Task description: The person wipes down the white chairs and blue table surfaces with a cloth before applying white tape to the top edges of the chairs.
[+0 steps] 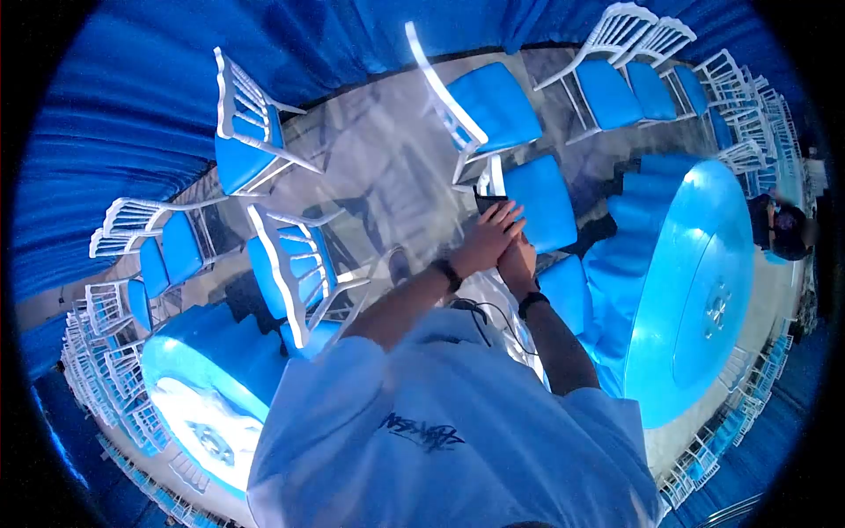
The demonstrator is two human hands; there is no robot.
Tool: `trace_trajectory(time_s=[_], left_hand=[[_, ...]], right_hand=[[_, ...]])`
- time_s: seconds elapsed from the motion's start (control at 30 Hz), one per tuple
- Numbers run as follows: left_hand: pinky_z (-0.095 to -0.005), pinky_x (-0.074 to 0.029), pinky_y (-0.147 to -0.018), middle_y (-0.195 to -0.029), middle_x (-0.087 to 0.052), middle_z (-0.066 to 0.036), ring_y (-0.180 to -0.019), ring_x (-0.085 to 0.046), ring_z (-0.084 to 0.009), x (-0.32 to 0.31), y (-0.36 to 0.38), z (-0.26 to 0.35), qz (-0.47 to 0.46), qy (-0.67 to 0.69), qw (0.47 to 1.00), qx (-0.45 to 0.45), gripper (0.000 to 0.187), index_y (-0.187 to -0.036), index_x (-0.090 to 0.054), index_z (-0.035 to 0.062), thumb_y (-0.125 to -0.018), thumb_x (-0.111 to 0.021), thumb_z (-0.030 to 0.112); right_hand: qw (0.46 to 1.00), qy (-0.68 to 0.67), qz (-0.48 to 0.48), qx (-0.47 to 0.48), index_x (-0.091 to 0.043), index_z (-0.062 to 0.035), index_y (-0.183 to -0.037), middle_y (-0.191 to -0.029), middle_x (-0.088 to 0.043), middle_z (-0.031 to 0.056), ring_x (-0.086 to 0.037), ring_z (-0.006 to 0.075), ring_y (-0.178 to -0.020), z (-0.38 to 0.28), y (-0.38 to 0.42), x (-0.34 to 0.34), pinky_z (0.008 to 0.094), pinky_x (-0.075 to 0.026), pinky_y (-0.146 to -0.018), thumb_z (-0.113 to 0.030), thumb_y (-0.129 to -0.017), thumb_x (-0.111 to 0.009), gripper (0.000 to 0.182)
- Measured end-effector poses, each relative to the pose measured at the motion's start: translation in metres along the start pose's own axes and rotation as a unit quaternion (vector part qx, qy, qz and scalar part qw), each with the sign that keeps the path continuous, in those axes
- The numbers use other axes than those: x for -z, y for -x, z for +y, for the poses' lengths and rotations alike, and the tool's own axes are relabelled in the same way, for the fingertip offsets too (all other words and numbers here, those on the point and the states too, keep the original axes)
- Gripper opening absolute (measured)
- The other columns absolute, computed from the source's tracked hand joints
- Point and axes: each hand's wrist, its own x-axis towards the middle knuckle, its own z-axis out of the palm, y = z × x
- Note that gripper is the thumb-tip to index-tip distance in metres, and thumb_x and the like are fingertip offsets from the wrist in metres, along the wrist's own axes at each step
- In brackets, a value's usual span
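Both hands, left hand [487, 238] over right hand [518, 257], rest on chair [539, 201]

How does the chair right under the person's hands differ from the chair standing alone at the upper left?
The near chair is touched by both hands, left hand and right hand; the far chair stands untouched. The near chair sits close beside the round table; the far chair stands on open floor near the blue drape. Both have white frames and blue seat cushions.

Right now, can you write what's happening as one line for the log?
left hand: laid over right hand | right hand: pressed under it | nearest: blue chair seat | beside: round blue table | another person far off
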Motion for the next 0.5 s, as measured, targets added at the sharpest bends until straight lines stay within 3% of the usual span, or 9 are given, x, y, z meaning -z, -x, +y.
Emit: trace_trajectory(time_s=[0.07, 0.1, 0.2, 0.23, 0.27, 0.3, 0.4, 0.47, 0.5], left_hand=[[-0.0557, -0.024, -0.127, -0.167, -0.034, -0.018, -0.16, -0.019, -0.0362, 0.055, 0.026, 0.02, -0.057, 0.075, 0.993, 0.071, 0.075, -0.153, -0.049, 0.015, -0.085, -0.079, 0.025], [-0.0577, -0.024, -0.126, -0.168, -0.031, -0.019, -0.159, -0.018, -0.0393, 0.062, 0.047, 0.012, -0.044, 0.114, 0.989, 0.079, 0.083, -0.157, -0.044, 0.0155, -0.084, -0.08, 0.033], [-0.0578, -0.023, -0.125, -0.167, -0.031, -0.022, -0.157, -0.022, -0.0414, 0.067, 0.154, -0.042, -0.02, 0.063, 0.991, 0.119, 0.082, -0.158, -0.043, 0.0148, -0.086, -0.076, 0.038], [-0.0556, -0.022, -0.126, -0.166, -0.033, -0.022, -0.156, -0.025, -0.0411, 0.09, 0.182, -0.051, -0.024, -0.011, 0.981, 0.192, 0.081, -0.156, -0.045, 0.0112, -0.086, -0.074, 0.039], [-0.0534, -0.021, -0.127, -0.165, -0.036, -0.022, -0.154, -0.029, -0.0408, 0.114, 0.209, -0.06, -0.038, -0.083, 0.961, 0.263, 0.079, -0.154, -0.047, 0.0076, -0.086, -0.072, 0.041], [-0.0527, -0.023, -0.126, -0.164, -0.037, -0.022, -0.153, -0.031, -0.0433, 0.093, 0.264, -0.099, -0.061, -0.078, 0.933, 0.346, 0.084, -0.155, -0.045, 0.0046, -0.082, -0.078, 0.031], [-0.0533, -0.032, -0.122, -0.161, -0.04, -0.025, -0.15, -0.035, -0.0455, 0.164, 0.337, -0.11, 0.124, -0.107, 0.872, 0.462, 0.098, -0.156, -0.039, 0.0032, -0.071, -0.086, 0.009], [-0.052, -0.037, -0.119, -0.159, -0.042, -0.028, -0.147, -0.04, -0.0463, 0.188, 0.374, -0.118, 0.151, -0.215, 0.838, 0.478, 0.099, -0.156, -0.039, 0.0015, -0.071, -0.087, 0.013], [-0.0508, -0.037, -0.12, -0.16, -0.041, -0.027, -0.147, -0.039, -0.0462, 0.19, 0.389, -0.123, 0.181, -0.18, 0.825, 0.504, 0.099, -0.157, -0.038, 0.0018, -0.072, -0.087, 0.013]], right_hand=[[0.999, 0.036, 0.015, 0.017, -0.05, -0.0006, -0.134, -0.114, -0.069, 0.0236, -0.07, 0.0448, -0.076, -0.009, 0.001, 0.005, 0.054, -0.056, -0.064, -0.017, -0.091, -0.065, 0.049], [0.999, 0.049, -0.016, -0.015, -0.046, 0.0018, -0.141, -0.129, -0.064, 0.026, -0.07, 0.0462, -0.08, -0.017, 0.001, 0.011, 0.0539, -0.057, -0.066, -0.013, -0.091, -0.063, 0.055], [0.994, 0.106, 0.015, 0.02, -0.04, 0.0027, -0.149, -0.146, -0.053, 0.0285, -0.07, 0.0463, -0.086, -0.028, 0.003, 0.016, 0.0527, -0.059, -0.073, -0.01, -0.091, -0.06, 0.063], [0.992, 0.118, -0.048, -0.023, -0.034, 0.0031, -0.156, -0.155, -0.045, 0.0288, -0.069, 0.0448, -0.102, -0.037, 0.0, 0.021, 0.0512, -0.059, -0.082, -0.006, -0.09, -0.057, 0.071], [0.99, 0.14, -0.026, 0.009, -0.033, 0.0039, -0.157, -0.155, -0.046, 0.0277, -0.067, 0.0433, -0.106, -0.039, -0.002, 0.019, 0.0499, -0.059, -0.084, -0.005, -0.09, -0.057, 0.071], [0.986, 0.161, -0.003, 0.039, -0.033, 0.0048, -0.157, -0.155, -0.046, 0.0267, -0.066, 0.0419, -0.111, -0.038, -0.001, 0.017, 0.0486, -0.059, -0.086, -0.005, -0.09, -0.057, 0.072], [0.971, 0.218, 0.038, 0.095, -0.031, 0.0073, -0.158, -0.155, -0.047, 0.024, -0.062, 0.038, -0.119, -0.04, -0.004, 0.014, 0.0443, -0.059, -0.089, -0.005, -0.09, -0.057, 0.074], [0.96, 0.258, 0.041, 0.105, -0.03, 0.0086, -0.158, -0.154, -0.048, 0.023, -0.061, 0.0358, -0.121, -0.045, -0.003, 0.013, 0.0416, -0.059, -0.091, -0.006, -0.09, -0.059, 0.075], [0.954, 0.28, 0.035, 0.103, -0.03, 0.009, -0.158, -0.154, -0.048, 0.0226, -0.061, 0.0347, -0.12, -0.048, -0.003, 0.014, 0.0403, -0.059, -0.093, -0.006, -0.09, -0.059, 0.075]])
